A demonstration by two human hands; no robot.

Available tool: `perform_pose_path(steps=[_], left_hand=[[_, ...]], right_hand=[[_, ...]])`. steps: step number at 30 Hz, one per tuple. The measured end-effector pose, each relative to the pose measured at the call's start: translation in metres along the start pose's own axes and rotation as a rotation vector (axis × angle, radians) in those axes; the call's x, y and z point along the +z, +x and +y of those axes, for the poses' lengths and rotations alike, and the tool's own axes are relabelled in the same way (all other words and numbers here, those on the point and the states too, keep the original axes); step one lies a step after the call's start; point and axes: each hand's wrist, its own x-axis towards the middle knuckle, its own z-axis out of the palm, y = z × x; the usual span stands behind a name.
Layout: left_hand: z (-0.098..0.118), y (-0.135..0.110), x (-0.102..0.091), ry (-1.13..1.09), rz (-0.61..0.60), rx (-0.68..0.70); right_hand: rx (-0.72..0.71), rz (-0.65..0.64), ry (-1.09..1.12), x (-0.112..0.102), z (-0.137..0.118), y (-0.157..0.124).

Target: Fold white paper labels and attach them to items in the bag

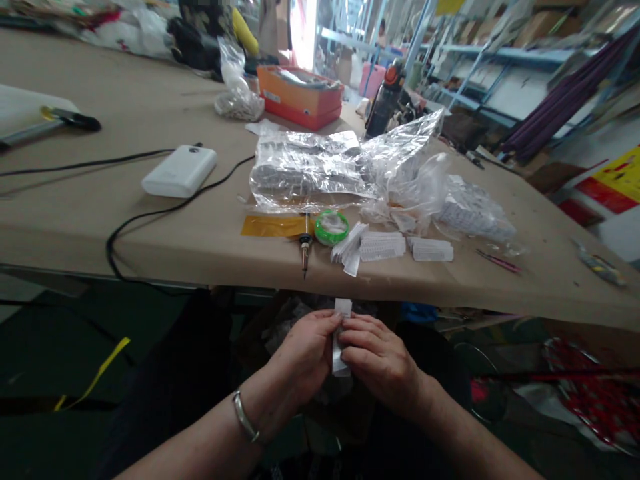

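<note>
Both hands meet below the table's front edge, closed on a narrow white paper strip (343,307) that looks like a label. My left hand (307,347) pinches it from the left, a metal bangle on its wrist. My right hand (377,353) grips it from the right with curled fingers. One end of the strip sticks up above the fingertips, and more white shows between the palms. On the table just beyond lie stacks of similar white strips (383,246), a green round container (331,227) and a soldering-iron-like pen tool (305,247) with its tip over the front edge.
Clear plastic bags (310,167) spread behind the strips. A white power bank (180,171) with a black cable lies left. Farther back stand an orange box (300,97) and a dark bottle (384,100). Tweezers (499,261) and cutters (597,263) lie right. An open box sits below my hands.
</note>
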Motion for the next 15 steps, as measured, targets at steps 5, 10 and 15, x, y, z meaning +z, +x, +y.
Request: perform_pose_path(steps=[5, 10, 15], left_hand=[[0.000, -0.003, 0.000, -0.050, -0.071, -0.015], [-0.002, -0.003, -0.004, 0.000, -0.076, -0.008], [0.003, -0.012, -0.005, 0.125, -0.086, -0.075]], right_hand=[[0.006, -0.012, 0.017, 0.000, 0.000, -0.001], [0.025, -0.013, 0.079, -0.003, -0.005, 0.001], [0.398, 0.198, 0.335, -0.010, 0.001, -0.002]])
